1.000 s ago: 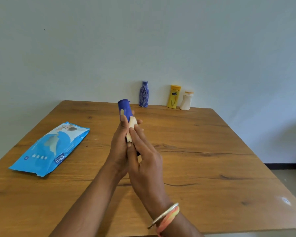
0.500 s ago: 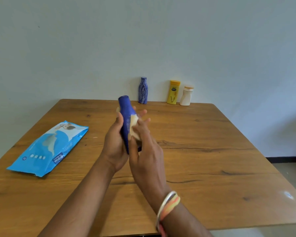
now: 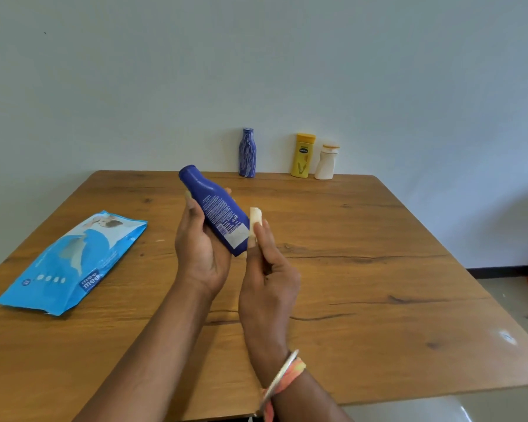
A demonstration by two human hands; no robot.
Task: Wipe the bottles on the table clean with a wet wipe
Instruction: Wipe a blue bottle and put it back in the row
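Bottle [image 3: 217,208] in left hand [image 3: 200,251], wipe [image 3: 254,219] in right hand [image 3: 269,278]

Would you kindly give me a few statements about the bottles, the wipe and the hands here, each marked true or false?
1. The left hand holds the blue bottle tilted above the table. True.
2. The right hand is empty. False: it pinches a folded wet wipe.
3. Three bottles stand at the table's far edge by the wall. True: patterned blue bottle, yellow bottle, white bottle.
4. The wipes pack stands upright on the person's right. False: it lies flat on the left.
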